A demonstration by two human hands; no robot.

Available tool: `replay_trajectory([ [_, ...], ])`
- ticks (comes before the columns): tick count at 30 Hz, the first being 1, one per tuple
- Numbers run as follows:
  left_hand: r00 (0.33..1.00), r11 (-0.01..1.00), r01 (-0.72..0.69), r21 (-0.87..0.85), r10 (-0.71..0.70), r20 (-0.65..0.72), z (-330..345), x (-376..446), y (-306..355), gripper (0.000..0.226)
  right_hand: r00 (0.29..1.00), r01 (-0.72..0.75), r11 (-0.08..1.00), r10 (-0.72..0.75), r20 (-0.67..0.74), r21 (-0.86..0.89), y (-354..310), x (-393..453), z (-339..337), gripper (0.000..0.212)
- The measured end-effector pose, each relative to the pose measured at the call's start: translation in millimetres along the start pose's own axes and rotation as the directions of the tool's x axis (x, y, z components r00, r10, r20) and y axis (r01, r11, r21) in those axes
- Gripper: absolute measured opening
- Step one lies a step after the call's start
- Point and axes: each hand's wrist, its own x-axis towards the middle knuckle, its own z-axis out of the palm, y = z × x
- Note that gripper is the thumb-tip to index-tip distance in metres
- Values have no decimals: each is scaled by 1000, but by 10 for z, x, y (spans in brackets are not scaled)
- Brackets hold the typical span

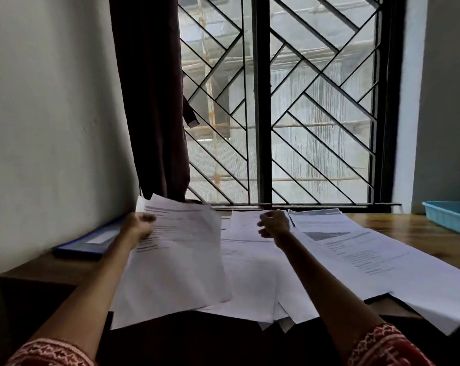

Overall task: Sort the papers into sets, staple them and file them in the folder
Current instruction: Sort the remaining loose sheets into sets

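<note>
papers (250, 273) cover desk, wall (52, 128) left

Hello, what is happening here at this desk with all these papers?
A person is sorting papers at a wooden desk. The left hand holds a few printed sheets lifted above the desk. The right hand hovers, loosely curled, over the other papers spread flat. A blue folder lies at the left, not yet used.
</note>
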Motion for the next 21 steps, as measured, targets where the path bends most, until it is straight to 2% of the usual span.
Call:
replay_trajectory([
  [1, 1000, 998, 27, 51, -27, -6, -18, 71, -88, 33, 998, -18, 994, 11, -68, -112, 74, 62, -50, 12],
  [3, 996, 980, 71, 187, -61, -64, -38, 190, -221, 28, 995, -61, 950, 35, -91, -306, 185, 153, -110, 6],
  [7, 986, 870, 143, 472, -82, -147, -13, 235, -302, 30, 990, -109, 820, 141, 14, -562, 268, 201, -126, 41],
  [9, 986, 836, 150, 527, -86, -144, 21, 274, -342, 31, 980, -130, 749, 195, 29, -649, 310, 231, -123, 63],
  [11, 988, 812, 142, 566, -80, -132, 75, 314, -393, 31, 969, -136, 667, 244, 42, -732, 292, 237, -136, 73],
  [13, 982, 769, 178, 614, -99, -160, 161, 302, -414, 32, 955, -148, 661, 288, 67, -736, 278, 277, -179, 79],
  [17, 951, 687, 280, 671, -101, -294, 371, 188, -373, 39, 973, -141, 819, 218, 76, -557, 308, 299, -257, 77],
  [19, 962, 676, 202, 709, -2, -272, 503, 142, -329, 39, 989, -117, 857, 147, 19, -502, 354, 313, -304, 62],
  [21, 984, 692, 74, 718, 68, -167, 661, 117, -218, 38, 994, -101, 867, 111, -9, -489, 357, 333, -344, 43],
])
